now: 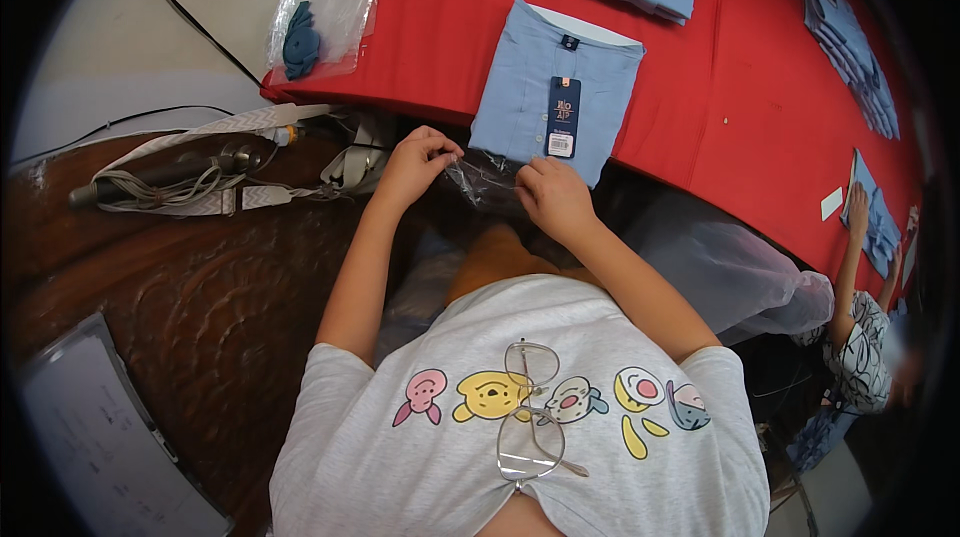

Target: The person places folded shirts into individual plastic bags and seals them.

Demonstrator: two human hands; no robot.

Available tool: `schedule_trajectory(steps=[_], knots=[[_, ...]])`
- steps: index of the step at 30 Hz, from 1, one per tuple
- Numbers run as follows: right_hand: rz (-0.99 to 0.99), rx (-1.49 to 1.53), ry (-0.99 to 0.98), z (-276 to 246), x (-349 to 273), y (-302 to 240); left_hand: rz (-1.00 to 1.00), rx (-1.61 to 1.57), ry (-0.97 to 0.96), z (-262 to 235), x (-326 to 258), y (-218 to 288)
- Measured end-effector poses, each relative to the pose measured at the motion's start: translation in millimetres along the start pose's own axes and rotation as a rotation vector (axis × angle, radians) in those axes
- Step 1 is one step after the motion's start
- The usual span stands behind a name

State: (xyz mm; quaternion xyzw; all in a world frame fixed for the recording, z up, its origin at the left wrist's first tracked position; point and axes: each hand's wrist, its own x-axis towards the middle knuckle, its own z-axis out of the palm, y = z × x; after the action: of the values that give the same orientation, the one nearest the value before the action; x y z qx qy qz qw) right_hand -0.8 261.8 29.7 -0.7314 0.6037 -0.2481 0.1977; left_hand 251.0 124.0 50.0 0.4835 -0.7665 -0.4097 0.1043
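A clear plastic bag [482,180] is pinched at its opening between both hands, left hand [412,169] and right hand [553,195]. Just beyond lies a folded blue shirt [552,87] on the red desk [720,87]. Bag-opening seems underway; sliding the shirt inside needs a wider mouth.

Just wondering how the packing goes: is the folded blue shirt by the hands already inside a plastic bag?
No, the folded blue shirt lies bare on the red table, while both hands pinch a clear plastic bag just below it.

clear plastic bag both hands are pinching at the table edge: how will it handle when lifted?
Likely floppy: the clear plastic bag already crumples between the left hand and right hand. Probably very light and thin. Its glossy film may slip from a loose pinch.
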Motion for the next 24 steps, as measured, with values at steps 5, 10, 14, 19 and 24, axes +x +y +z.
schedule_trajectory(steps=[5, 10, 14, 19, 24], knots=[[0.071, 0.071, -0.002, 3.1, -4.5, -11.3, 0.062, 0.321, -0.076, -1.5, 6.5, -6.9], [0.111, 0.062, 0.029, 7.1, -2.2, -14.0, 0.04, 0.111, -0.02, 9.4, 25.3, -9.1], [0.182, -0.041, 0.045, -7.9, 2.8, -17.6, 0.109, 0.031, 0.123, 15.8, 36.2, 10.0], [0.407, 0.05, 0.143, -4.3, -5.4, -10.9, 0.121, -0.022, 0.156, 26.7, 45.9, 28.4], [0.649, 0.26, 0.192, -15.6, -12.1, -6.8, 0.023, -0.383, 0.119, 33.6, 40.7, 35.8]])
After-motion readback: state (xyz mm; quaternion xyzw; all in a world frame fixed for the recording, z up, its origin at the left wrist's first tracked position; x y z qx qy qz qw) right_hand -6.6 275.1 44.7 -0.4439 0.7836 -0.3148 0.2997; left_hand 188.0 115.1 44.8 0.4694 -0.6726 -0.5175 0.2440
